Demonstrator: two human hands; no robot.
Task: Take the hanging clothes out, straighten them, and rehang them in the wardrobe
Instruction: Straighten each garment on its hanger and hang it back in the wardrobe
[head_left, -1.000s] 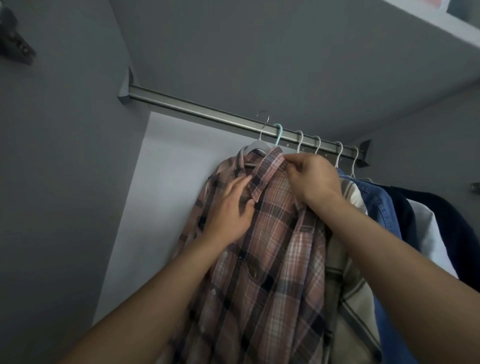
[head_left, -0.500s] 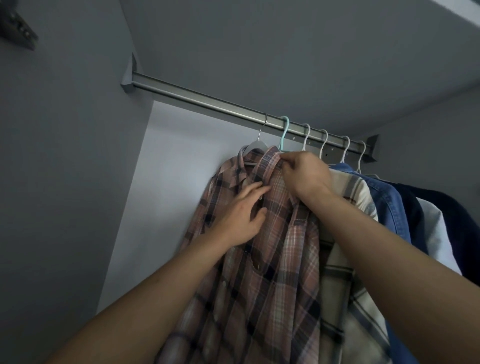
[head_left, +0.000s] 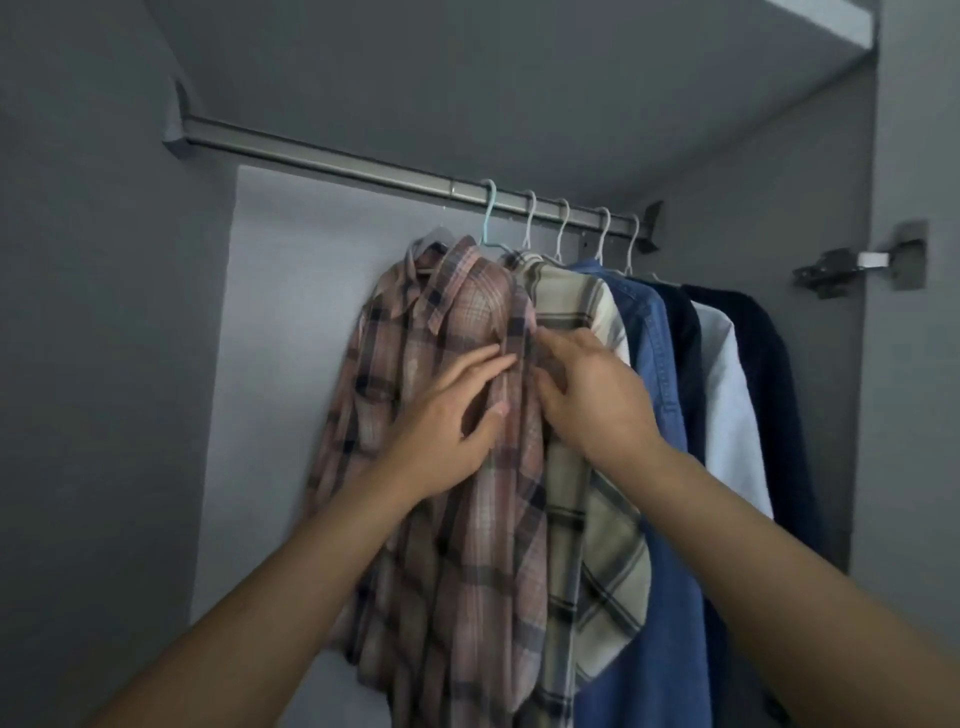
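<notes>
Pink plaid shirt (head_left: 452, 395) hanging at the left end of the row of clothes, on a white hanger (head_left: 427, 244) whose hook is not clearly seen on the rail (head_left: 332, 158). Left hand (head_left: 447, 421) laid on the shirt front, fingers fairly straight and spread, thumb lifted, pressing the cloth near the front placket. Right hand (head_left: 592, 395) just right of it, grip curled in on the shirt's front edge, seemingly pinching it, though fingertips partly hidden. Touching on the right: beige checked shirt (head_left: 582, 322) on a pale blue hanger (head_left: 488, 213), then denim shirt (head_left: 649, 332), dark garment (head_left: 685, 332), white shirt (head_left: 727, 374) and navy jacket (head_left: 763, 343), packed close on white hangers up to the rail's right bracket (head_left: 652, 226). Long bare stretch of rail to the left, up to the left bracket (head_left: 179, 135), with open grey back wall behind. Door hinge (head_left: 857, 262) on the right side panel. Shelf underside close above the rail.
</notes>
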